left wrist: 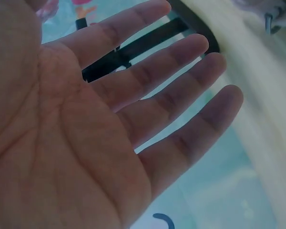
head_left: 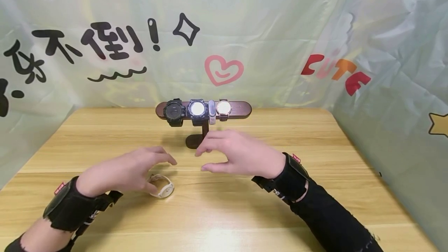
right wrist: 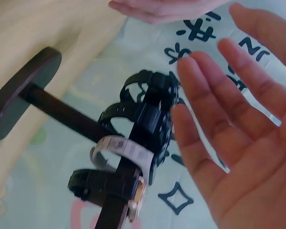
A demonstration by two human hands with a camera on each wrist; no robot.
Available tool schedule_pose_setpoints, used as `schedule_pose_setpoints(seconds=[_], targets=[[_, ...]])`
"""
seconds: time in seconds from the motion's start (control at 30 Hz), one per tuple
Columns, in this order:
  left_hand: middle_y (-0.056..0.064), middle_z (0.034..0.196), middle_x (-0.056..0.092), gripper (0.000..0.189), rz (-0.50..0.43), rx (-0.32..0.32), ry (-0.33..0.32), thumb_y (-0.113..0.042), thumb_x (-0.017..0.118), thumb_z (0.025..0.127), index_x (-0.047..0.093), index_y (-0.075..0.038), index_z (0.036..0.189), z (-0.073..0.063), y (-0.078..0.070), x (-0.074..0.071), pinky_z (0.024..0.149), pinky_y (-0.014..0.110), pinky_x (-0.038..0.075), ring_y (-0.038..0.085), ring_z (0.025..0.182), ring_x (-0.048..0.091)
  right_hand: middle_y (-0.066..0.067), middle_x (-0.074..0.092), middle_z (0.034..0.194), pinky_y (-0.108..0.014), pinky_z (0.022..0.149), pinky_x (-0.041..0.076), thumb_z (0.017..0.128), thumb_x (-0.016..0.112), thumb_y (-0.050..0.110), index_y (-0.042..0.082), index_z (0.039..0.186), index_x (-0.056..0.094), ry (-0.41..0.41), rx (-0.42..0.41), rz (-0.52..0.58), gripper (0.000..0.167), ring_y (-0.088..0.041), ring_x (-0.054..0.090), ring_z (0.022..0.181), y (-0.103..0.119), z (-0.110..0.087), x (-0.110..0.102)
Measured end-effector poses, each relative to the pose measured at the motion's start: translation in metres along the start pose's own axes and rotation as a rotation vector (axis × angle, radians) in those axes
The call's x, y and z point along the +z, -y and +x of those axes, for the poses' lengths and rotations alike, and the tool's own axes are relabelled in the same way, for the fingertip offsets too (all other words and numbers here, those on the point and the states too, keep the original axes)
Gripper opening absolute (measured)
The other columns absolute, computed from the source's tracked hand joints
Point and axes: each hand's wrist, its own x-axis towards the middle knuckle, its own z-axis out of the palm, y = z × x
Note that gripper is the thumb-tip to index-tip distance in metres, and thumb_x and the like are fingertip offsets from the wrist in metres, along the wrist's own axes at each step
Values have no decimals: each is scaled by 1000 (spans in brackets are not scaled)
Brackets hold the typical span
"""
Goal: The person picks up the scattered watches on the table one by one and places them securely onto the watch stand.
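Observation:
My left hand is held over the table beside a white wristwatch. Its thumb overlaps the edge of the watch in the head view; whether they touch, I cannot tell. Spread, nearly straight fingers show in the left wrist view. Palm inward and fingers loosely bent, my right hand hovers in front of a dark wooden watch stand. The stand carries a black watch, a dark watch with a bright face, a pale slim band and a round gold-rimmed watch. Neither hand holds anything.
The wooden table reaches back to a pale printed cloth hung behind and along the sides. An oval base supports the stand near the table's back edge, left of centre.

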Motion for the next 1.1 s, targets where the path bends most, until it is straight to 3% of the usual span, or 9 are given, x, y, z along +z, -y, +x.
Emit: schedule_pose_setpoints(seconds=[0.3, 0.53, 1.1], targets=[[1, 130, 67, 69, -68, 0, 83, -21, 98, 72, 70, -21, 134, 4, -3, 9, 98, 46, 59, 18, 110, 65, 5, 72, 115, -21, 94, 60, 99, 80, 31, 16, 120, 76, 144, 11, 23, 25, -8, 70, 104, 12, 3, 13], [-4, 122, 66, 64, -74, -9, 105, -17, 99, 71, 71, -24, 128, 6, -3, 15, 91, 36, 58, 12, 101, 61, 5, 73, 118, -17, 94, 58, 102, 77, 35, 17, 122, 75, 235, 51, 65, 27, -3, 70, 103, 15, 4, 22], [-8, 110, 66, 49, -109, 61, 106, -8, 92, 77, 74, -23, 120, 8, -1, 17, 80, 25, 53, 8, 94, 58, 3, 77, 111, -13, 84, 54, 100, 78, 33, 14, 119, 75, 254, 13, 60, 26, -5, 68, 93, 12, 7, 34]])
